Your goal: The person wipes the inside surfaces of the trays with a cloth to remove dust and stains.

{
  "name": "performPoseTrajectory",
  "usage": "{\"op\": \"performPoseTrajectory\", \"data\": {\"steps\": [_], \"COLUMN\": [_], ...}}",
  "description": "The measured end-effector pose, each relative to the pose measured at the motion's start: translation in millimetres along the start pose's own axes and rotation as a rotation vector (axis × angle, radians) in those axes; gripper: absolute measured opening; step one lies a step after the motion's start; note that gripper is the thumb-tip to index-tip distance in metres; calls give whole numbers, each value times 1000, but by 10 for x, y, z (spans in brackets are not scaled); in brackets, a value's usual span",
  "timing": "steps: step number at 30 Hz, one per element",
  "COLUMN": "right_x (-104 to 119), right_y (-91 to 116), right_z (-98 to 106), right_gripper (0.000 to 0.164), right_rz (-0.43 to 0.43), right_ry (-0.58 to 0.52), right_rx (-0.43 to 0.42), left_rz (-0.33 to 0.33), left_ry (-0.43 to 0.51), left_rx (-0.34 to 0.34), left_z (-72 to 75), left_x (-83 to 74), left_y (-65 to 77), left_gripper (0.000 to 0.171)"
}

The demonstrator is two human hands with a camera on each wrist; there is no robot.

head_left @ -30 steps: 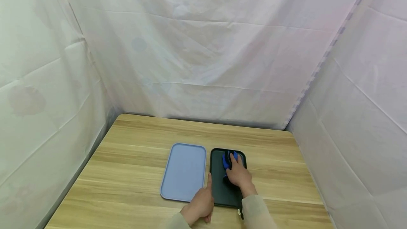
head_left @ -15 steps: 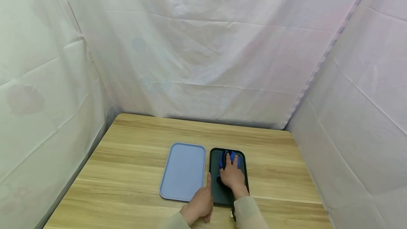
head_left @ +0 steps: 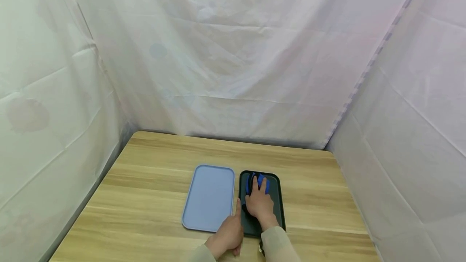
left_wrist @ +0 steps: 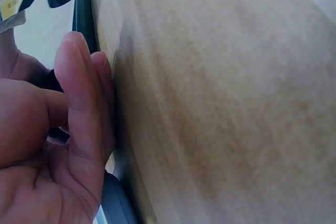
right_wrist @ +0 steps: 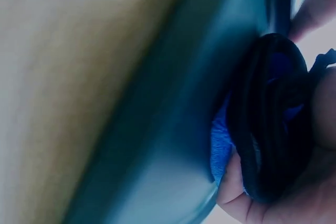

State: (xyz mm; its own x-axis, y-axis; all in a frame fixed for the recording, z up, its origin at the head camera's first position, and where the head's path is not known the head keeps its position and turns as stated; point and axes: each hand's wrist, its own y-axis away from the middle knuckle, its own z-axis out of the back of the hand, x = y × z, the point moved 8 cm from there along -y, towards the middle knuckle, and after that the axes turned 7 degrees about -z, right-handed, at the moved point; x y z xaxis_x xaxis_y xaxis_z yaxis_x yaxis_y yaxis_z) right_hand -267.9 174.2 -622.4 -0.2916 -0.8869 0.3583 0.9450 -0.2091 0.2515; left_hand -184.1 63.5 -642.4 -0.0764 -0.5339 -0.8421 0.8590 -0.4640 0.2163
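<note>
In the head view my right hand (head_left: pixel 260 205) is over the dark green tray (head_left: pixel 278 213), on its left half. It grips a blue and black bundle that looks like folded cloth (right_wrist: pixel 270 124), pressed against the tray's surface. Two fingers spread over the top of the bundle, and part of it is hidden under the palm. My left hand (head_left: pixel 229 231) lies at the near end of the gap between the two trays. Its index finger points straight ahead along the dark tray's left rim; the other fingers are bent and hold nothing visible.
Left of the dark tray lies a light blue tray (head_left: pixel 209 199), with a narrow gap between them. Both rest on a wood-grain table (head_left: pixel 153 197). White sheeting (head_left: pixel 233 64) closes off the back and both sides.
My right hand has slid left across the dark green tray, and the blue and black cloth has moved with it. The left hand stays where it was.
</note>
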Motion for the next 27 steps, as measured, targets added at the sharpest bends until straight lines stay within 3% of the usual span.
{"op": "performPoseTrajectory", "data": {"steps": [7,19,27], "right_x": [-80,-37,-27], "right_y": [-16,33,52], "right_z": [-53,-59,-71], "right_gripper": [80,80,79], "right_rz": [-2,50,81], "right_ry": [18,58,83], "right_rx": [-21,-60,-44], "left_rz": [-4,-13,2], "left_ry": [34,-2,29], "left_rx": [17,17,22], "left_z": [-39,-14,12], "left_x": [-9,6,-19], "left_y": [-15,-10,22], "left_gripper": [89,89,89]}}
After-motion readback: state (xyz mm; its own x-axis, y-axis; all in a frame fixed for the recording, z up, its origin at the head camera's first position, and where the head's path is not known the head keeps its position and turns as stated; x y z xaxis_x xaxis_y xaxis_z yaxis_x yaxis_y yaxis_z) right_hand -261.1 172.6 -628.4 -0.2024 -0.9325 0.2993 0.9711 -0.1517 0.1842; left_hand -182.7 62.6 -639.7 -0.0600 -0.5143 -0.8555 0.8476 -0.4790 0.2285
